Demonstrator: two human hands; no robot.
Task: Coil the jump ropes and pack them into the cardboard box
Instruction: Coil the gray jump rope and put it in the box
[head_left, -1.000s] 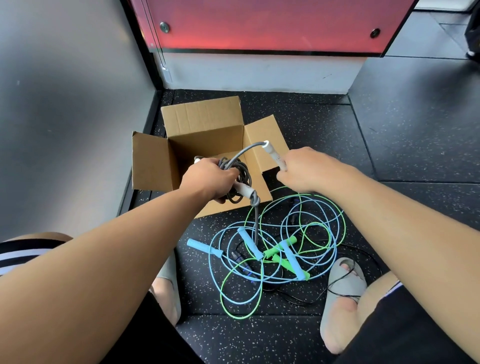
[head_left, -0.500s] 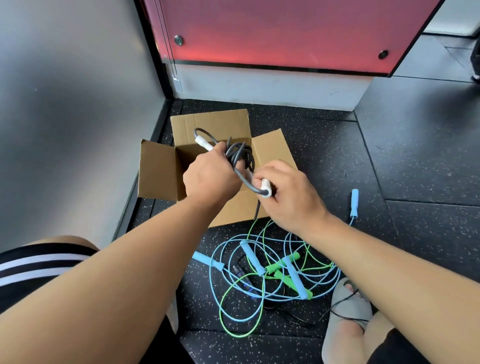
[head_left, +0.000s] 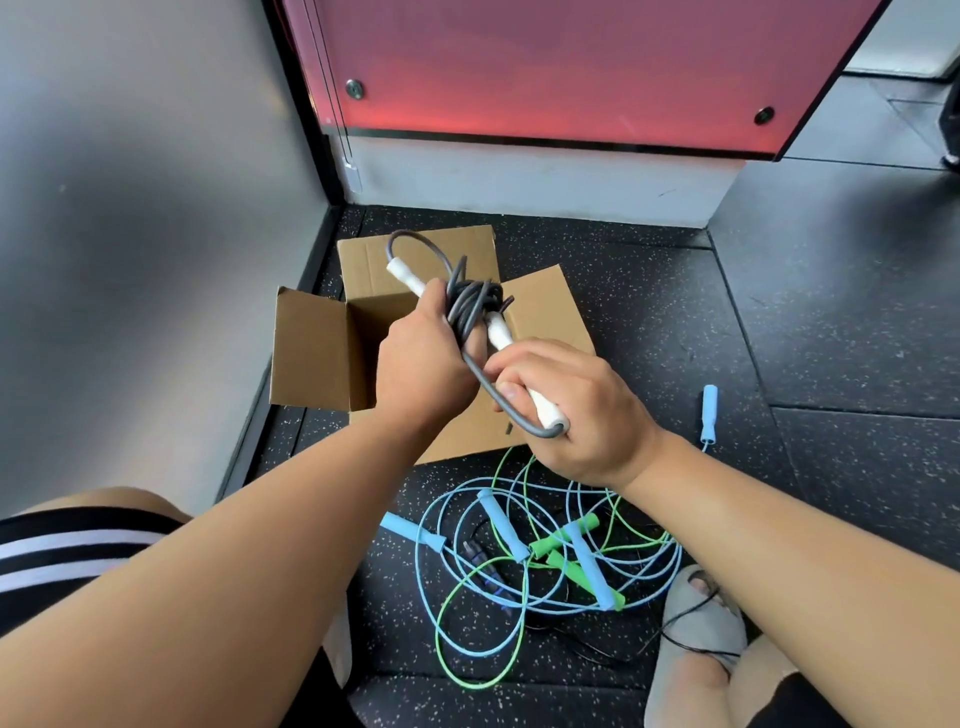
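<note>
A grey jump rope (head_left: 470, 306) with white handles is bunched into a coil above the open cardboard box (head_left: 322, 353). My left hand (head_left: 421, 369) grips the coil together with one white handle, which sticks out up and left. My right hand (head_left: 576, 410) grips the other white handle (head_left: 545, 410), and a grey loop curves from that handle's end back to the coil. On the floor below lies a tangle of light blue ropes (head_left: 498, 519) and green ropes (head_left: 563, 545) with matching handles.
The box stands in a corner, with a grey wall (head_left: 156, 234) on the left and a red panel (head_left: 545, 67) behind. One blue handle (head_left: 708, 413) lies apart on the right. Thin black cords (head_left: 691, 613) cross my grey slipper (head_left: 696, 639). The floor is black speckled rubber.
My right hand has brought the second white handle in against the coil, and the loose grey rope has been gathered up. Both hands have lifted the bundle over the box.
</note>
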